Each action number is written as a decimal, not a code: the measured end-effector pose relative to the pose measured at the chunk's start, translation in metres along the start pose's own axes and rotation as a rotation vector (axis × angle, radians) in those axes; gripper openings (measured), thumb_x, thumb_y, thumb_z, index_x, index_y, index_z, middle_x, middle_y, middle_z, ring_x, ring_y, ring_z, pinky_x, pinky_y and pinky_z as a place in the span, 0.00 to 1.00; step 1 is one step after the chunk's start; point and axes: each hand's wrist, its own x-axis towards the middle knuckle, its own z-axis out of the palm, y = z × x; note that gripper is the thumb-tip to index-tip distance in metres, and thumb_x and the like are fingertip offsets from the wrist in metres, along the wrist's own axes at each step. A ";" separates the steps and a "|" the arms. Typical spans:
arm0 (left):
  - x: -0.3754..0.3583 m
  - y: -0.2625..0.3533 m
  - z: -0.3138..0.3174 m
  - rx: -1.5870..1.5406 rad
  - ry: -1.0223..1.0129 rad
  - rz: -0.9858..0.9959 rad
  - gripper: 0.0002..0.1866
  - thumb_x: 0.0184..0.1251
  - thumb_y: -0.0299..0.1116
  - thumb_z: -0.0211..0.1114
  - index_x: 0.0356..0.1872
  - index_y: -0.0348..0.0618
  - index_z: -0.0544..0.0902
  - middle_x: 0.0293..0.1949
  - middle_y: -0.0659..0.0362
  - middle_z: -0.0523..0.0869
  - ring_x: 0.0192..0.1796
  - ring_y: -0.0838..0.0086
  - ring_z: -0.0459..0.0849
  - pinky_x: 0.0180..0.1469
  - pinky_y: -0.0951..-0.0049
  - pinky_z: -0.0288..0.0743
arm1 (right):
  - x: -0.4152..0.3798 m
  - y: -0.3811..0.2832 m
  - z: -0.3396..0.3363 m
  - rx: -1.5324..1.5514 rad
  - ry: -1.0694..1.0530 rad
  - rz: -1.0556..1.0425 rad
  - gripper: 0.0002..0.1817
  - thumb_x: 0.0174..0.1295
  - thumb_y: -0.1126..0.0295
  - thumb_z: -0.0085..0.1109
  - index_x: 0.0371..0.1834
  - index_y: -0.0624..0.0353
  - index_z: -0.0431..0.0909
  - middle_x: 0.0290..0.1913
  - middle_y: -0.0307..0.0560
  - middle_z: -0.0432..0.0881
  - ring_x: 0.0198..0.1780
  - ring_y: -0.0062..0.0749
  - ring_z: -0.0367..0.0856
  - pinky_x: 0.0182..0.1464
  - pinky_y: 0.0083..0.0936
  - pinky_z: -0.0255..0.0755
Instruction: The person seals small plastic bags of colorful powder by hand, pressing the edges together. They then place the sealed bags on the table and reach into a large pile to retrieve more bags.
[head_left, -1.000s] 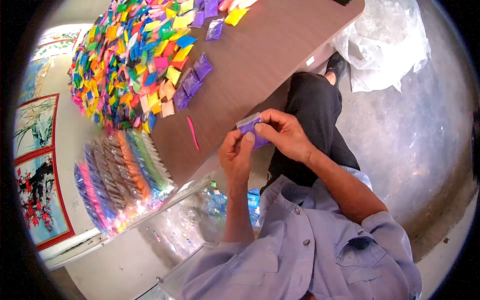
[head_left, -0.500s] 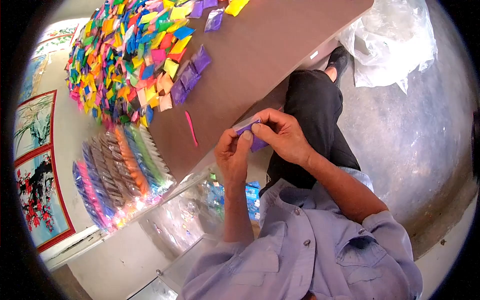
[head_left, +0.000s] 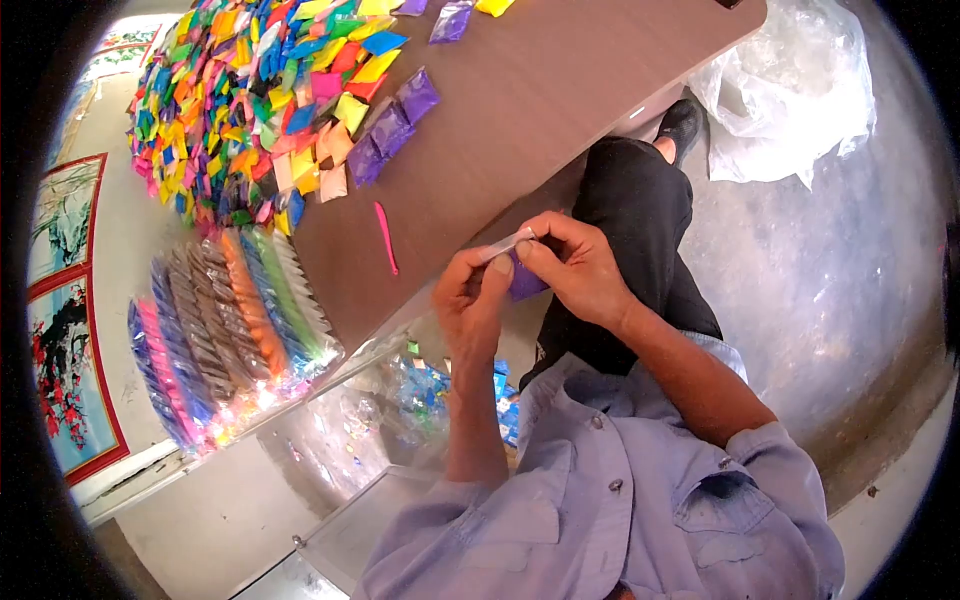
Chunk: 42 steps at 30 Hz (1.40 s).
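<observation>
Between my two hands is a small purple packet (head_left: 526, 281) with a clear plastic top edge. My left hand (head_left: 474, 295) pinches one end of that edge between thumb and fingers. The other end is pinched by my right hand (head_left: 578, 268), whose fingers partly cover the packet. Its purple part hangs below the fingertips, above my lap. On the brown table (head_left: 540, 90), nearest my hands, lies a thin pink plastic stick (head_left: 385, 238). Several purple packets (head_left: 391, 130) lie in a row farther up the table.
A big heap of colourful packets (head_left: 240, 100) covers the table's far left. Long clear bags of coloured packets (head_left: 225, 320) lie along the left edge. A white plastic bag (head_left: 790, 90) rests on the floor at right. Blue packaging (head_left: 507, 400) sits below the table edge.
The packet's clear edge has been turned up and now shows as a strip between my fingertips. Both hands keep their pinch. The view has shifted slightly.
</observation>
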 end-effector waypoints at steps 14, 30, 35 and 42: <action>-0.008 -0.021 -0.012 -0.125 0.067 0.041 0.07 0.75 0.28 0.70 0.48 0.36 0.87 0.41 0.65 0.88 0.42 0.86 0.81 0.46 0.82 0.74 | -0.004 0.003 0.004 -0.111 -0.085 0.038 0.06 0.74 0.72 0.63 0.48 0.62 0.84 0.39 0.31 0.83 0.42 0.12 0.78 0.45 0.18 0.75; -0.008 -0.010 -0.024 -0.138 0.059 -0.007 0.08 0.73 0.28 0.71 0.46 0.36 0.87 0.39 0.62 0.89 0.43 0.81 0.84 0.48 0.78 0.78 | -0.002 -0.001 0.019 -0.248 -0.063 0.060 0.05 0.74 0.73 0.64 0.48 0.62 0.84 0.42 0.31 0.83 0.43 0.12 0.78 0.46 0.17 0.75; 0.011 0.002 -0.058 0.197 0.305 0.191 0.08 0.73 0.30 0.71 0.47 0.37 0.87 0.41 0.59 0.89 0.42 0.77 0.86 0.47 0.75 0.79 | 0.027 -0.049 0.025 -0.495 0.058 -0.008 0.12 0.74 0.70 0.66 0.56 0.64 0.83 0.41 0.35 0.86 0.41 0.15 0.80 0.45 0.19 0.77; 0.056 -0.007 -0.108 0.630 0.459 0.542 0.08 0.70 0.28 0.72 0.46 0.38 0.86 0.42 0.53 0.88 0.42 0.69 0.87 0.45 0.69 0.81 | 0.097 -0.081 0.004 -0.794 0.212 -0.217 0.16 0.71 0.71 0.68 0.57 0.68 0.80 0.42 0.48 0.89 0.42 0.23 0.85 0.45 0.24 0.80</action>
